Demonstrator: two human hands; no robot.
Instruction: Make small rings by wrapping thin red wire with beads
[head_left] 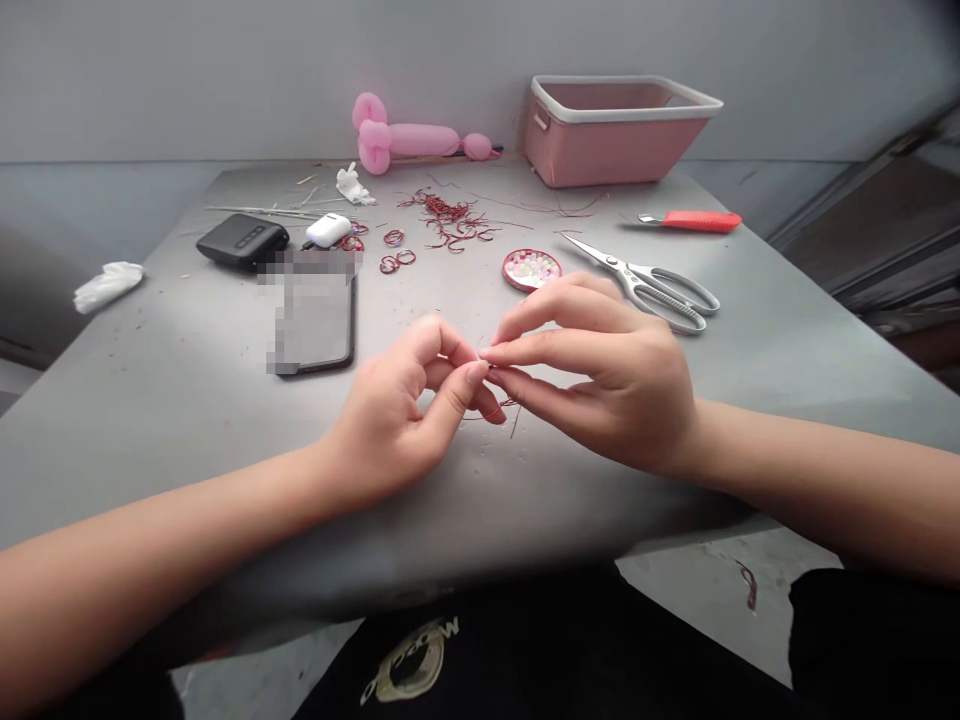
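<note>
Thin dark-red cord [514,420] hangs below my fingertips, with loose ends sticking out above the table. My left hand [420,400] pinches the cord between thumb and index finger, and a strand crosses its lower fingers. Meeting it fingertip to fingertip, my right hand [607,370] is also closed in a pinch on the cord. The exact spot where they grip is hidden by the fingers. Just beyond my right hand sits a small red-rimmed dish of pale beads [532,268]. Silver scissors [652,285] lie to its right, blades pointing away to the left.
On the grey table [225,420] are a phone [319,320], a black box-shaped device [241,241], a white earbud case [328,231], cord rings [394,238] and cord scraps [450,215]. Farther back are a pink balloon shape [420,139], a pink bin [600,150] and a red-handled cutter [701,221].
</note>
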